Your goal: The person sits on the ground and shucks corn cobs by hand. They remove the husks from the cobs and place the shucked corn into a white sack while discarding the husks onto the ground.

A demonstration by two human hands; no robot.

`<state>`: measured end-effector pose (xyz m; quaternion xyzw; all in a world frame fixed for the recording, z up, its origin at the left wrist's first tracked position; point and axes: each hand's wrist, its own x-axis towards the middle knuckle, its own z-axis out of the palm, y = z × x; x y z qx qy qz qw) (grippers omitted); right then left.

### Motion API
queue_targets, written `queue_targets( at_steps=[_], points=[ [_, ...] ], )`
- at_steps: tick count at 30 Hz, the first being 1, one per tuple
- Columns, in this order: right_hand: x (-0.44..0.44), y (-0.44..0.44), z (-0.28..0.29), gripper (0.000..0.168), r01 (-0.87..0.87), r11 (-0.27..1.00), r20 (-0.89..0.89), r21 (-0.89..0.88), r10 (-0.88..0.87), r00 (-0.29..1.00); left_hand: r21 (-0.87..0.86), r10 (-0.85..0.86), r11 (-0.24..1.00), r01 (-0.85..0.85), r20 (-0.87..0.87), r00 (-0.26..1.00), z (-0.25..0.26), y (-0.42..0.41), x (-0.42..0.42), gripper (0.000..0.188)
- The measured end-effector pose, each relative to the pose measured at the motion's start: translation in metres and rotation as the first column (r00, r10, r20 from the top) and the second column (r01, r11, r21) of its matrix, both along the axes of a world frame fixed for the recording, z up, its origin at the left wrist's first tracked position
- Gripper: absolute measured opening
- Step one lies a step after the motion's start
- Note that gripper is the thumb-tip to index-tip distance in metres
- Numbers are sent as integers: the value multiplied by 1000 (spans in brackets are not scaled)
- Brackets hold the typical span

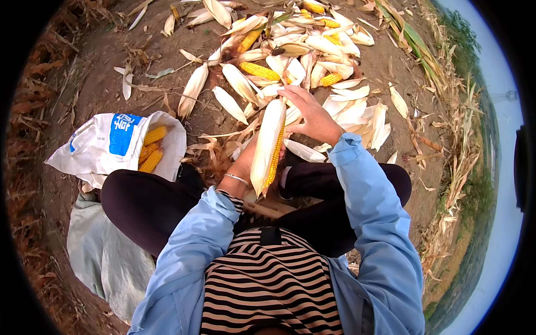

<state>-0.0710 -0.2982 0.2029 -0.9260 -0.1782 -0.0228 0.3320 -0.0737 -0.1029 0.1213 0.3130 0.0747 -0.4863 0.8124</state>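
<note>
My left hand (246,158), partly hidden, is wrapped around a corn ear from beneath. Pale husk (268,138) covers the left side of that ear, while a strip of yellow kernels (275,161) shows along its right side. My right hand (312,115) is at the ear's far end, fingers and thumb apart. Its fingertips reach over the husk's end; whether they touch it is unclear. Just beyond both hands lies a heap of husks (293,46), with bare yellow cobs (259,71) among them.
To the left, a white woven sack (100,134) with a blue printed patch lies with its mouth open, holding several husked cobs (151,161). A greyish sack (106,255) lies by my left knee. Dry stalks (462,180) line the right side, and brown soil (96,71) surrounds the heap.
</note>
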Motion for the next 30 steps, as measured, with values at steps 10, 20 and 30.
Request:
queue_targets(
  at_steps=[10, 20, 30],
  points=[
    [31, 31, -25, 15, 335, 633, -373, 698, -78, 925, 45, -182, 983, 177, 198, 963, -8, 2, -7, 49],
    [36, -30, -66, 32, 331, -653, -510, 681, -99, 855, -390, -199, 918, 79, -276, 940, 6, -21, -48, 49],
    [-41, -271, -69, 40, 809, 105, 272, -578, -910, 313, -137, 415, 818, -558, -531, 739, -22, 25, 16, 40]
  ],
)
